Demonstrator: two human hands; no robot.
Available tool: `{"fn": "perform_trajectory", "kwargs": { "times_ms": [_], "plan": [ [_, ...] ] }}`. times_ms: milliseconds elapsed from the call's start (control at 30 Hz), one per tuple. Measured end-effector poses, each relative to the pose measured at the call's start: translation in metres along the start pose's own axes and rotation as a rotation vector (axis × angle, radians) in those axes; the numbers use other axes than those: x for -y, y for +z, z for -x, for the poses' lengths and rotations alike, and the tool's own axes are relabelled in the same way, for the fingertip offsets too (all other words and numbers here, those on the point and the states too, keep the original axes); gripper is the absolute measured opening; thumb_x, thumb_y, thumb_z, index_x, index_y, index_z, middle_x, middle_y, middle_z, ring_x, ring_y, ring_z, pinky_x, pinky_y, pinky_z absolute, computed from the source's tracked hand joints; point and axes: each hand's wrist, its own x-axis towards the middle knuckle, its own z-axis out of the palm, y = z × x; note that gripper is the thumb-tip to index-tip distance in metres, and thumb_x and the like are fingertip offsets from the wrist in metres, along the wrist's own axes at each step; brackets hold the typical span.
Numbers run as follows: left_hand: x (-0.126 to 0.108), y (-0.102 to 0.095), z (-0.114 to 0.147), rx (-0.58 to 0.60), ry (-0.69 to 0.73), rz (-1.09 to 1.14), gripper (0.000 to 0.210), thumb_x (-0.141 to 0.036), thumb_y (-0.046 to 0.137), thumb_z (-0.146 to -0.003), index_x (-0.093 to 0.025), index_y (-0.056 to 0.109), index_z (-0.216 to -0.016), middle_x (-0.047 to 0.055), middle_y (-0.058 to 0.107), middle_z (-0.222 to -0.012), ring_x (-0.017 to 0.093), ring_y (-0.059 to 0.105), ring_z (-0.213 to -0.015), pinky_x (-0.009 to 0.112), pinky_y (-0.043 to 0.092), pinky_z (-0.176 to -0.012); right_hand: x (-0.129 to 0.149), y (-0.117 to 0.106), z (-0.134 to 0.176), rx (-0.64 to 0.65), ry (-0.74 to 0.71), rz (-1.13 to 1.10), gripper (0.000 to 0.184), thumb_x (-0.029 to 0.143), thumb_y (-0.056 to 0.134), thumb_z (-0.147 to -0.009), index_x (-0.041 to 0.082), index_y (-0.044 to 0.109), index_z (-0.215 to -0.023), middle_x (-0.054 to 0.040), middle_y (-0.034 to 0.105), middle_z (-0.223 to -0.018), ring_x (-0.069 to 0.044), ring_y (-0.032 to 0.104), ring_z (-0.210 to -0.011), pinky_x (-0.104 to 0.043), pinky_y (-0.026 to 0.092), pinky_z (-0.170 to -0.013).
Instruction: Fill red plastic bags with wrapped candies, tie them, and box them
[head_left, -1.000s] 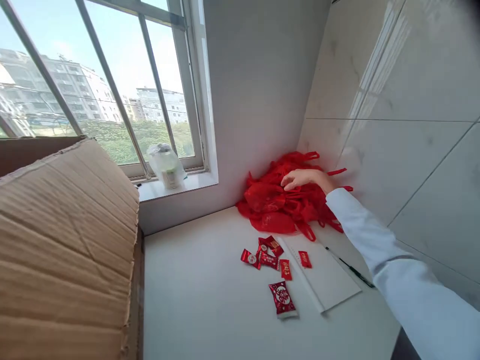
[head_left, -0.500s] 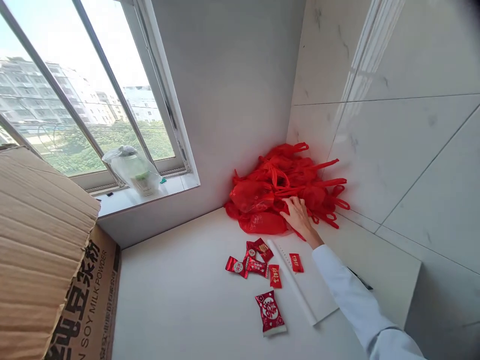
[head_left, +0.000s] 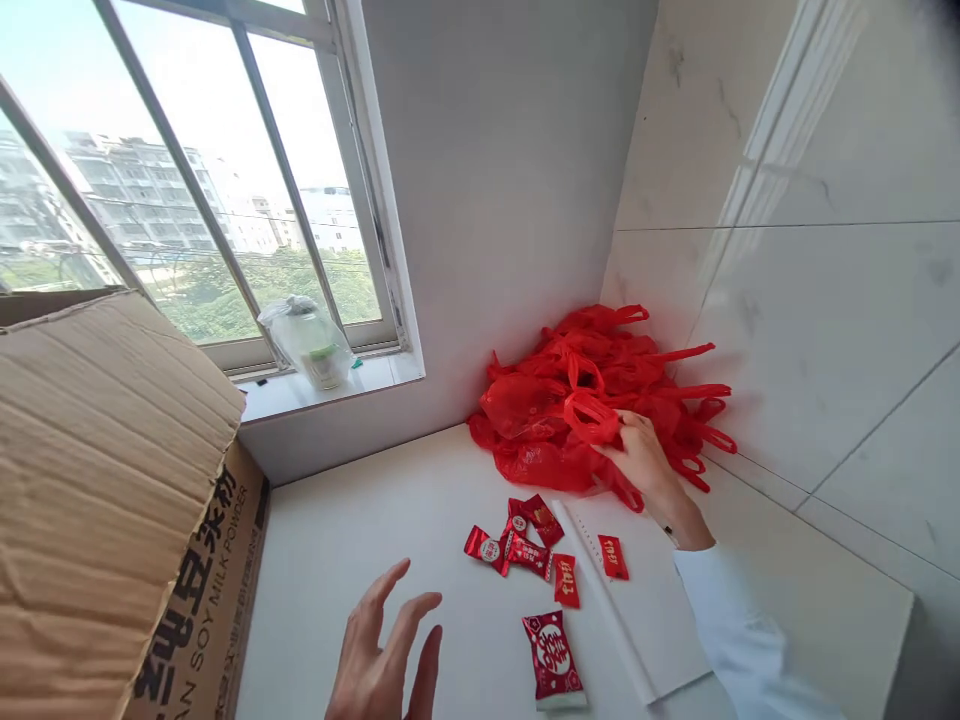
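Note:
A heap of thin red plastic bags point(head_left: 532, 400) lies in the corner of the white table, handles sticking out to the right. My right hand point(head_left: 643, 455) reaches in at the heap's front edge, its fingers closed on the looped handles of one red bag point(head_left: 591, 415). My left hand point(head_left: 390, 650) hovers over the table at the bottom, fingers spread and holding nothing. Several small red packets point(head_left: 529, 552) lie in a loose cluster in front of the bags. Nearer to me is a larger dark red snack packet point(head_left: 553, 660); a single small red packet point(head_left: 613, 557) rests on a white sheet.
At the left stands a cardboard box point(head_left: 217, 600) with a raised flap point(head_left: 112, 430). A bagged jar point(head_left: 315, 345) sits on the windowsill point(head_left: 382, 373). The white sheet point(head_left: 660, 620), with a rolled edge, lies on the table point(head_left: 322, 560). Tiled wall point(head_left: 840, 330) bounds the right.
My left hand has come into view from below. My right hand has closed on a bag's handles and raised them slightly. The camera view has shifted, so the scene sits lower and farther right.

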Motion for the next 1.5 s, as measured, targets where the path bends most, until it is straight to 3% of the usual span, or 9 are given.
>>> {"fn": "perform_trajectory", "kwargs": {
  "times_ms": [100, 233, 433, 600, 833, 1033, 1233, 1367, 1500],
  "plan": [
    [-0.002, -0.017, -0.010, 0.022, -0.091, 0.024, 0.015, -0.029, 0.050, -0.092, -0.028, 0.060, -0.103, 0.007, 0.059, -0.119, 0.022, 0.065, -0.098, 0.034, 0.058, -0.075, 0.036, -0.026, -0.001, 0.086, -0.137, -0.315, 0.020, 0.036, 0.065, -0.082, 0.018, 0.068, -0.091, -0.0071, 0.061, -0.108, -0.025, 0.054, -0.104, -0.038, 0.044, -0.095],
    [-0.008, -0.033, -0.025, 0.036, -0.307, 0.186, 0.017, -0.038, 0.050, -0.093, -0.030, 0.060, -0.105, 0.002, 0.061, -0.118, 0.007, 0.051, -0.046, 0.028, 0.053, -0.053, 0.090, -0.037, 0.009, 0.543, -0.353, -0.710, 0.017, 0.035, 0.064, -0.082, 0.018, 0.063, -0.081, -0.0033, 0.063, -0.087, -0.019, 0.059, -0.080, -0.031, 0.049, -0.072],
    [-0.002, -0.031, -0.020, 0.281, -0.352, 0.427, 0.023, -0.026, 0.056, -0.088, -0.027, 0.059, -0.111, 0.002, 0.061, -0.116, 0.018, 0.060, -0.102, 0.030, 0.050, -0.084, 0.160, 0.018, 0.052, 0.862, -0.669, -0.734, 0.014, 0.015, 0.053, -0.083, 0.020, 0.063, -0.092, -0.0040, 0.060, -0.102, -0.017, 0.059, -0.088, -0.027, 0.048, -0.077],
    [0.013, -0.026, -0.003, 0.368, -0.424, 0.526, 0.016, -0.018, 0.050, -0.087, -0.021, 0.060, -0.099, 0.000, 0.064, -0.095, 0.014, 0.061, -0.085, 0.025, 0.048, -0.077, 0.168, 0.047, 0.072, 0.824, -0.639, -0.698, 0.048, 0.010, 0.057, -0.079, 0.025, 0.050, -0.123, -0.0078, 0.048, -0.133, -0.021, 0.052, -0.115, -0.034, 0.044, -0.095],
    [0.009, -0.016, -0.008, 0.376, -0.425, 0.540, 0.004, -0.023, 0.055, -0.087, -0.020, 0.058, -0.085, -0.003, 0.063, -0.080, 0.011, 0.053, -0.068, 0.023, 0.041, -0.062, 0.161, 0.044, 0.069, 0.860, -0.554, -0.635, 0.011, 0.016, 0.058, -0.081, 0.021, 0.058, -0.091, 0.0001, 0.064, -0.093, -0.015, 0.057, -0.084, -0.026, 0.043, -0.073],
    [0.006, -0.012, -0.002, 0.254, -0.476, 0.438, 0.016, -0.019, 0.058, -0.082, -0.019, 0.053, -0.068, -0.002, 0.058, -0.069, 0.012, 0.048, -0.064, 0.026, 0.036, -0.060, 0.163, 0.044, 0.070, 0.910, -0.464, -0.643, 0.010, 0.013, 0.056, -0.080, 0.019, 0.056, -0.072, 0.0046, 0.059, -0.068, -0.009, 0.048, -0.062, -0.022, 0.034, -0.057],
    [0.013, -0.029, 0.002, 0.140, -0.500, 0.407, 0.013, -0.027, 0.060, -0.084, -0.021, 0.063, -0.074, -0.001, 0.062, -0.072, 0.015, 0.054, -0.072, 0.028, 0.042, -0.069, 0.157, 0.022, 0.059, 0.970, -0.367, -0.681, 0.014, 0.020, 0.060, -0.083, 0.017, 0.055, -0.070, 0.0045, 0.054, -0.064, -0.009, 0.047, -0.059, -0.022, 0.033, -0.055],
    [0.013, -0.035, -0.005, 0.227, -0.433, 0.435, 0.011, -0.024, 0.055, -0.088, -0.022, 0.062, -0.079, -0.002, 0.065, -0.080, 0.013, 0.057, -0.077, 0.026, 0.044, -0.072, 0.158, 0.019, 0.060, 0.989, -0.416, -0.661, 0.010, 0.021, 0.059, -0.085, 0.018, 0.055, -0.076, 0.0037, 0.057, -0.071, -0.010, 0.048, -0.064, -0.022, 0.035, -0.057],
    [0.011, -0.038, -0.014, 0.387, -0.323, 0.444, 0.006, -0.024, 0.056, -0.088, -0.024, 0.062, -0.089, -0.003, 0.066, -0.089, 0.013, 0.059, -0.084, 0.025, 0.045, -0.076, 0.164, 0.028, 0.069, 0.846, -0.532, -0.637, 0.010, 0.029, 0.064, -0.084, 0.021, 0.061, -0.089, -0.0005, 0.063, -0.092, -0.014, 0.054, -0.084, -0.024, 0.039, -0.070]
  ]
}}
